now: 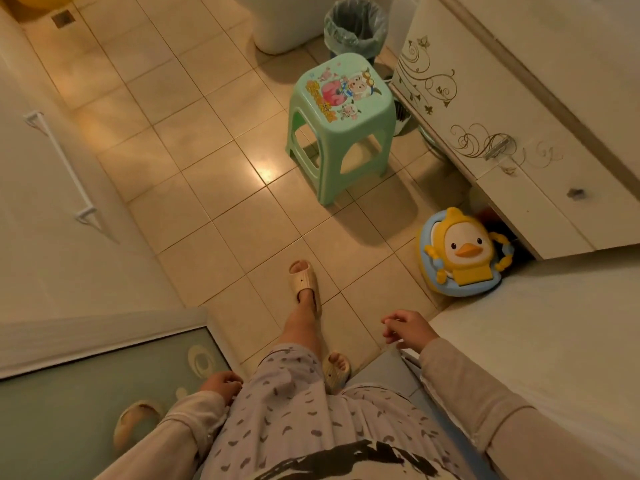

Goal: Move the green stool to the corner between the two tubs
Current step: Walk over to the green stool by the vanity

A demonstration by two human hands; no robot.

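Observation:
The green stool (341, 123), plastic with a cartoon sticker on its seat, stands upright on the tiled floor beside the white vanity cabinet. My right hand (407, 330) hangs low at the right, well short of the stool, fingers loosely apart and holding nothing. My left hand (221, 386) rests against my thigh at the bottom left with fingers curled and nothing visible in it. An orange rounded shape (41, 0) at the top left edge may be a tub; no other tub shows.
A lined waste bin (356, 27) and a white toilet base (287, 26) stand behind the stool. A yellow duck potty (462, 252) leans by the cabinet (502, 116). A glass door (86, 382) is at lower left. My slippered feet stand on the tiles.

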